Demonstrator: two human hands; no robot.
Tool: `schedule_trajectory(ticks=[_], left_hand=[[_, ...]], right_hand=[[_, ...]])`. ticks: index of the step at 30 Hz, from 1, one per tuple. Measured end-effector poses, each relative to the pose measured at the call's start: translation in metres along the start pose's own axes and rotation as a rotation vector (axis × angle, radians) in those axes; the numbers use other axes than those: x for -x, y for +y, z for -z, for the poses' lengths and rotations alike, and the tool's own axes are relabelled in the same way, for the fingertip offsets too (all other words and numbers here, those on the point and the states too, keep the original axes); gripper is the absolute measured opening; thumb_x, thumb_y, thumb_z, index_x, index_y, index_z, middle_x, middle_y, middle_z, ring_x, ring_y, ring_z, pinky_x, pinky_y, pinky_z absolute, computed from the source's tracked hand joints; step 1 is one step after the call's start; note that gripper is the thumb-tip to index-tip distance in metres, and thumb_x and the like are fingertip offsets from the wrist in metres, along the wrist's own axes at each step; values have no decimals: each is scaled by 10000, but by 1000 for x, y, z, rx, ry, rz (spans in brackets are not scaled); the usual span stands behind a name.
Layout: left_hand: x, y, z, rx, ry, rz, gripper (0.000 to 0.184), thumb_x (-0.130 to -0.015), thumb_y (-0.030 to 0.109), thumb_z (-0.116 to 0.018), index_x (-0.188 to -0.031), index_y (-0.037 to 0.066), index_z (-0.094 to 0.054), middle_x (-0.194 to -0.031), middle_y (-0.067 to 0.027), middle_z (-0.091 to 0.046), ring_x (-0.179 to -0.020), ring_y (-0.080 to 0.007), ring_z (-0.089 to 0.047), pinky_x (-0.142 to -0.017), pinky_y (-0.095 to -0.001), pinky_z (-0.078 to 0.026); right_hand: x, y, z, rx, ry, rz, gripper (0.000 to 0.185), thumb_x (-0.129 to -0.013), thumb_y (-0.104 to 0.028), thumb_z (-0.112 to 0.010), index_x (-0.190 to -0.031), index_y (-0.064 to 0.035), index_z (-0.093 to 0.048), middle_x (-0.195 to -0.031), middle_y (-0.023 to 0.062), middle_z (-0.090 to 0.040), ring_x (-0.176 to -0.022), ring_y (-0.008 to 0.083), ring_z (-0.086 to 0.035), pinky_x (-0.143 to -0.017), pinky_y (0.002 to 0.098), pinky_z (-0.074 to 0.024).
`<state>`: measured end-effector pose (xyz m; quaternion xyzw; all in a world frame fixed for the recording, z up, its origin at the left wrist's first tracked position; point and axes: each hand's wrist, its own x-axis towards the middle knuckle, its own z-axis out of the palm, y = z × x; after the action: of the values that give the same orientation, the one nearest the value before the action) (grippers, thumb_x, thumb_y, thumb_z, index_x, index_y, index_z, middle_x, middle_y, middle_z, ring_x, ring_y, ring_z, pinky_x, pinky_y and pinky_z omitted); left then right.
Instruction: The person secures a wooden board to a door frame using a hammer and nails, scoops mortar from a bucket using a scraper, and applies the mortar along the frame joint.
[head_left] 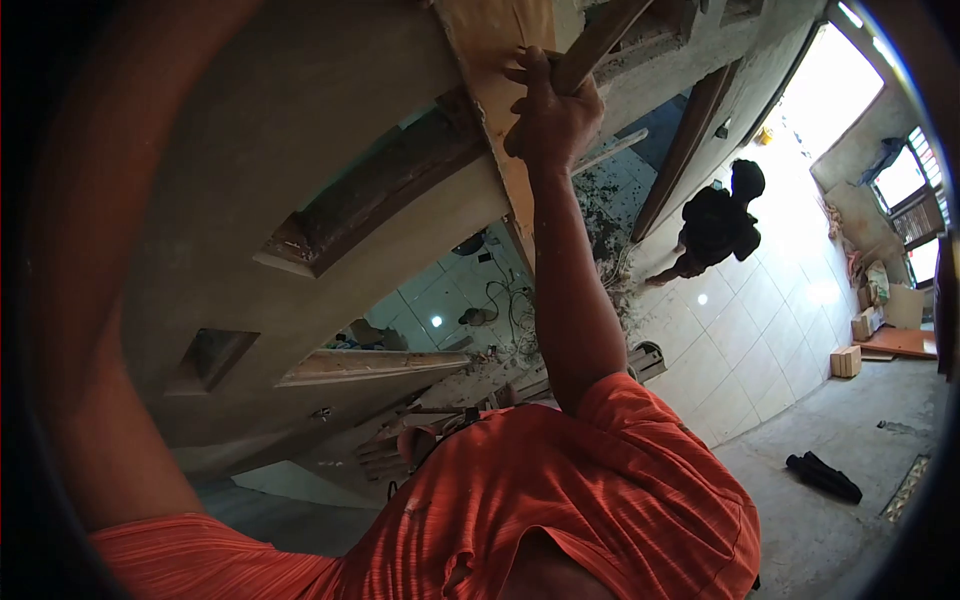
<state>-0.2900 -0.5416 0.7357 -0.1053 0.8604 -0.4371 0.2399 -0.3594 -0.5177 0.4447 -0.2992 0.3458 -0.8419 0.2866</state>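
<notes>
My right hand (556, 118) is raised at the top middle, against a light-brown wooden board (505, 110) on the wall. A length of wood (600, 45) lies in this hand and runs up out of view at the top. Its fingers bend toward the board, and part of the grip is hidden. On the left, my left arm (105, 330) reaches up past the top edge; its hand is out of frame.
The plastered wall (370, 120) has recessed openings, one with a dark wooden frame (390, 185). Rubble and cables (510, 300) lie on the floor below. A person in dark clothes (715, 220) bends over the tiles at right. Cardboard boxes (846, 361) and a dark cloth (825, 477) lie farther right.
</notes>
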Motion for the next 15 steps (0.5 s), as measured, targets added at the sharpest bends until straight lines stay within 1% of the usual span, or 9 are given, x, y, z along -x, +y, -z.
schedule_trajectory(ticks=[1,2,4,5,7,9,10,12,15], left_hand=[[0,-1,-6,-2,3,-9,1041,-605,624,-880,-1523,290,-522,-1654,-73,-385,-1540,-281,-326,-1286,-597,-87],[0,-1,-10,-5,49,-21,1047,-609,638,-874,-1528,285,-517,-1654,-70,-386,-1548,-275,-312,-1287,-600,-63],[-4,-6,-16,-9,99,-39,1052,-614,652,-867,-1532,280,-512,-1654,-67,-388,-1556,-269,-297,-1287,-604,-38],[-6,-8,-15,-13,70,-42,1060,-619,664,-861,-1540,283,-501,-1656,-64,-385,-1561,-266,-285,-1285,-613,-37],[-7,-9,-16,-20,45,-49,1067,-624,675,-855,-1548,286,-490,-1657,-61,-383,-1567,-263,-273,-1282,-621,-36],[-8,-7,-20,-149,131,-54,1072,-632,692,-842,-1558,296,-473,-1649,-57,-396,-1564,-264,-276,-1283,-618,-36],[-8,-8,-20,-148,133,-58,1072,-632,692,-842,-1558,296,-473,-1649,-57,-396,-1564,-264,-276,-1283,-618,-36],[-5,-4,-11,-89,69,-42,1060,-636,698,-836,-1554,310,-476,-1623,-55,-426,-1554,-271,-289,-1278,-632,-48],[-6,-7,-19,-111,110,-57,1044,-638,699,-833,-1547,321,-485,-1597,-49,-451,-1542,-278,-310,-1278,-626,-72]], right_hand=[[1,-1,0,20,5,-13,223,-949,-218,-753,-944,3,-724,-732,76,-761,-519,106,-663,-468,278,-514],[1,-3,1,20,14,-13,223,-949,-218,-753,-944,3,-724,-732,76,-761,-519,106,-663,-468,278,-514],[0,-7,4,64,-44,-72,314,-945,-270,-777,-1021,24,-698,-910,105,-784,-788,171,-779,-533,262,-571],[0,-9,5,64,-37,-69,314,-945,-270,-777,-1021,24,-698,-910,105,-784,-788,171,-779,-533,262,-571],[0,-13,5,119,-54,-102,301,-948,-265,-773,-1020,19,-702,-881,95,-784,-721,152,-761,-528,260,-567],[-2,-9,5,103,-49,-72,296,-951,-263,-769,-1018,18,-704,-869,92,-783,-700,147,-753,-526,261,-565],[-1,-5,5,92,-49,-52,292,-955,-261,-766,-1017,17,-705,-856,88,-782,-678,142,-745,-524,261,-564],[0,-3,5,88,-43,-41,291,-959,-261,-762,-1016,18,-704,-858,89,-782,-684,142,-747,-525,262,-565],[-2,5,4,67,-35,2,288,-963,-258,-759,-1014,20,-704,-858,90,-781,-686,138,-747,-523,261,-565]])
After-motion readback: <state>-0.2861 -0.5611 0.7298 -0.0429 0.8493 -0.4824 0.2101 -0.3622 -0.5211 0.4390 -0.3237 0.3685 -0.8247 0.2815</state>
